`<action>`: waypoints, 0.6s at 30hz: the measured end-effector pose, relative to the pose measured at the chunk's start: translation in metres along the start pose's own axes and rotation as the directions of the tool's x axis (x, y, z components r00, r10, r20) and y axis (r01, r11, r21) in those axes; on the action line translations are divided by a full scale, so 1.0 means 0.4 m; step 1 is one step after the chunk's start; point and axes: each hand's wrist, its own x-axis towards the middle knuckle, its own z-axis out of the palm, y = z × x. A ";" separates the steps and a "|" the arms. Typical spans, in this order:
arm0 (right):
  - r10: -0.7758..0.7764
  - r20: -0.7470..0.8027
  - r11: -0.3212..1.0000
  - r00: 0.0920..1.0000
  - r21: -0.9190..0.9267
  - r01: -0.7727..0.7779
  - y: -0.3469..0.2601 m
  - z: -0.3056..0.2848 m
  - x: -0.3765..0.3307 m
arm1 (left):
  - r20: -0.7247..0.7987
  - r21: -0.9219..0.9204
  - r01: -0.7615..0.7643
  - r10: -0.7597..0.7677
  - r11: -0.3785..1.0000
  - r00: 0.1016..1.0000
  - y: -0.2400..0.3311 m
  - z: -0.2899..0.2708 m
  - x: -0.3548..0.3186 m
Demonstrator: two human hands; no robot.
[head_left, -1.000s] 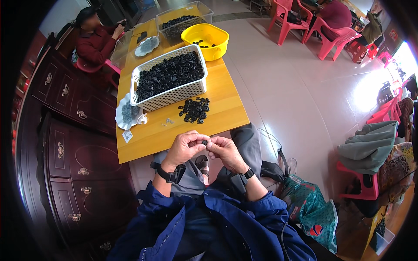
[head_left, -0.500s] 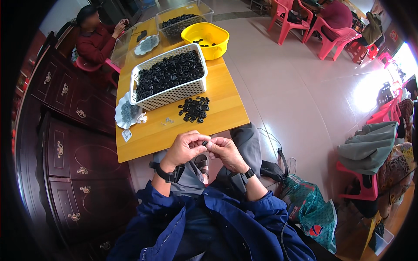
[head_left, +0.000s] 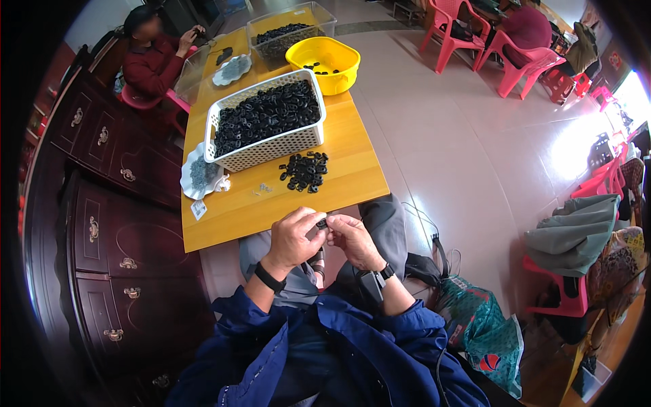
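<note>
Hands: right hand (head_left: 351,239) pinches a small black piece (head_left: 321,223) between thumb and fingertips; left hand (head_left: 295,237) curls at its other side, and whether those fingers truly grip, I can't tell.
Piece: up between my fingertips now, over my lap, just off the near edge of the wooden table (head_left: 285,220).
Progress: one in work, by the look of it partway; whether anything is fitted to it is too small to tell.
Loose heap: a pile of black pieces (head_left: 305,171) sits within easy reach, with tiny pale bits (head_left: 262,189) beside it; finished or waiting, I can't say.
White basket: perforated basket (head_left: 271,150), loaded high with more black pieces, so plenty looks left if those are untreated.
Yellow tub: just a few black pieces lie in this tub (head_left: 337,81).
Scalloped dish: white dish (head_left: 186,180) with grey bits, near the left table edge.
Edges: yellow wood runs between heap and near edge, enough room for my fingers; dark cabinet (head_left: 135,251) limits the left, while tiled floor (head_left: 434,149) stretches wide on the right.
</note>
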 end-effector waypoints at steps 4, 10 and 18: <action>0.004 0.032 1.000 0.999 0.017 -0.005 -0.002 0.000 0.001 | 0.023 -0.025 -0.002 0.003 1.000 1.000 -0.006 -0.001 0.004; -0.015 0.037 1.000 0.999 -0.012 0.015 0.004 0.004 0.003 | 0.071 -0.023 -0.019 0.021 1.000 0.997 -0.008 -0.006 0.008; -0.113 -0.096 0.982 0.989 -0.164 0.096 0.014 0.028 -0.002 | 0.028 0.041 -0.073 0.072 0.996 0.997 -0.005 -0.001 0.004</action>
